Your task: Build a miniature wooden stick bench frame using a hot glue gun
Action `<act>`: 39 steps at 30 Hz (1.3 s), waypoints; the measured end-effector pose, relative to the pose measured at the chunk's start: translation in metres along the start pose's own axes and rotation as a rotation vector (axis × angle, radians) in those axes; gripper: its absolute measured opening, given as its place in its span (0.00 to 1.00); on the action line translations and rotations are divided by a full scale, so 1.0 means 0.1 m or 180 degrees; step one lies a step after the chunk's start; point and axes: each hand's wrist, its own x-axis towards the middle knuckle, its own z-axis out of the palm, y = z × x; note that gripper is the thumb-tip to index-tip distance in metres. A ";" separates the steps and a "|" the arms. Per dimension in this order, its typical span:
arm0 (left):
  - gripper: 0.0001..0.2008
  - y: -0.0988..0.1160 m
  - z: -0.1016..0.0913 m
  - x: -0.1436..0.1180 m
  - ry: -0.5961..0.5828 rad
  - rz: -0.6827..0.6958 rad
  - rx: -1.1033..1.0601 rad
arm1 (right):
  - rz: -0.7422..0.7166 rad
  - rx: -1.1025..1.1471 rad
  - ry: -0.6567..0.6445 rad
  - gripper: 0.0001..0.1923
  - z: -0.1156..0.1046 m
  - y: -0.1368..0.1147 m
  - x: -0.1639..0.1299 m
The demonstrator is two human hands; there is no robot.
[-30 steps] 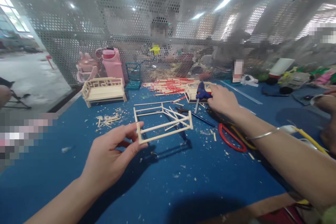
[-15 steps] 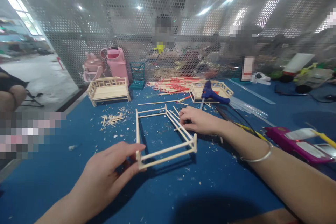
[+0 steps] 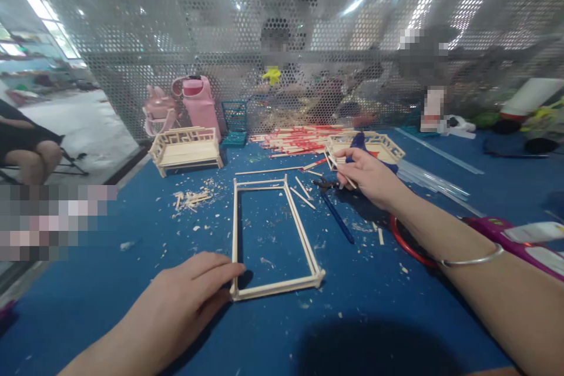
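A rectangular frame of thin wooden sticks [image 3: 277, 288] with short corner posts rests on the blue table. My left hand [image 3: 189, 294] pinches its near left corner between thumb and fingers. Beyond the frame, on the right, my right hand [image 3: 368, 173] is closed on a short wooden stick [image 3: 351, 183] above the table. Behind those fingers lies a blue glue gun [image 3: 359, 142], partly hidden. A pair of cutting pliers [image 3: 339, 220] with a blue handle lies between the right hand and the frame. Two loose sticks [image 3: 303, 192] sit by the frame's far right corner.
A small stick-built bench [image 3: 185, 154] stands at the back left, and a similar piece [image 3: 388, 144] at the back right. Red-marked sticks [image 3: 299, 140] are heaped against the perforated screen [image 3: 202, 17]. Clear glue sticks [image 3: 436, 181] and a magenta device [image 3: 489, 224] lie right.
My right hand has risen from beside the frame and moved right, now with a stick in its fingers. The frame has settled lower and turned slightly, its near left corner still in my left hand.
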 end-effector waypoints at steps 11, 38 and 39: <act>0.14 0.13 -0.25 -0.15 0.1149 -0.0953 0.0214 | -0.0922 -0.0072 0.0416 0.13 -0.07 -0.21 -0.09; 0.24 -0.01 -0.66 0.17 -0.0004 -0.2222 -0.0044 | -0.2113 -0.2081 0.0696 0.13 0.18 -0.13 -0.24; 0.23 0.05 -0.60 0.07 -0.0340 -0.2093 -0.0148 | -0.2043 -0.2139 0.0569 0.14 0.20 -0.11 -0.24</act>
